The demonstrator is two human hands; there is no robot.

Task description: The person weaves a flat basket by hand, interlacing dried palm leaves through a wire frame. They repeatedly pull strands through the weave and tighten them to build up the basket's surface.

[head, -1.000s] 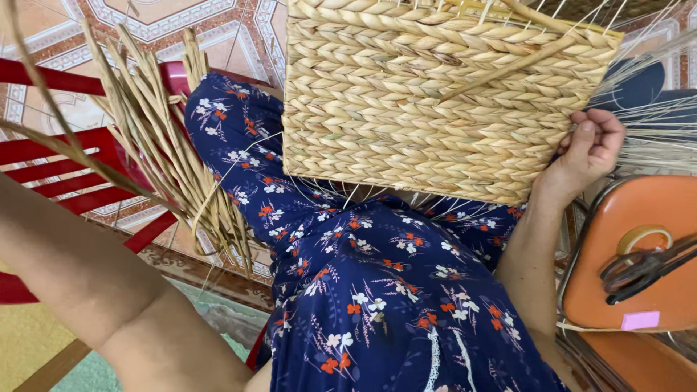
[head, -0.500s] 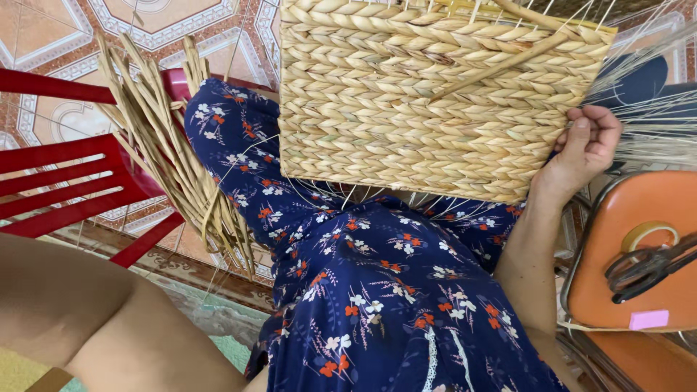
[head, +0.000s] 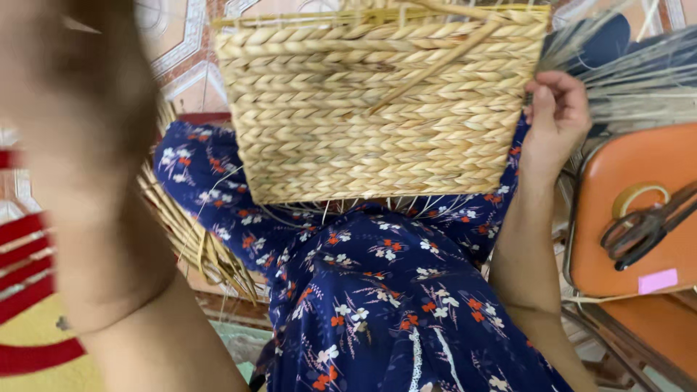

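While the basket (head: 385, 109) rests on the lap in the head view, the right hand (head: 557, 116) curls round its right edge, grasping it. Blurred close to the lens, the left hand (head: 80, 145) perhaps holds nothing; its grip cannot be told. Scissors (head: 642, 229) lie on an orange chair (head: 632, 167) nearby.

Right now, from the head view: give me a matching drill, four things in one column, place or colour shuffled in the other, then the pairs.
Things:
1. woven straw basket
2. scissors
3. roll of tape
4. pink sticky note

Places or colours:
A. dark handles, lying on the orange seat
B. near the seat's front edge, right of frame
C. propped on the lap in the floral dress, right hand at its side
D. beige ring beside the scissors

Pairs: 1-C, 2-A, 3-D, 4-B
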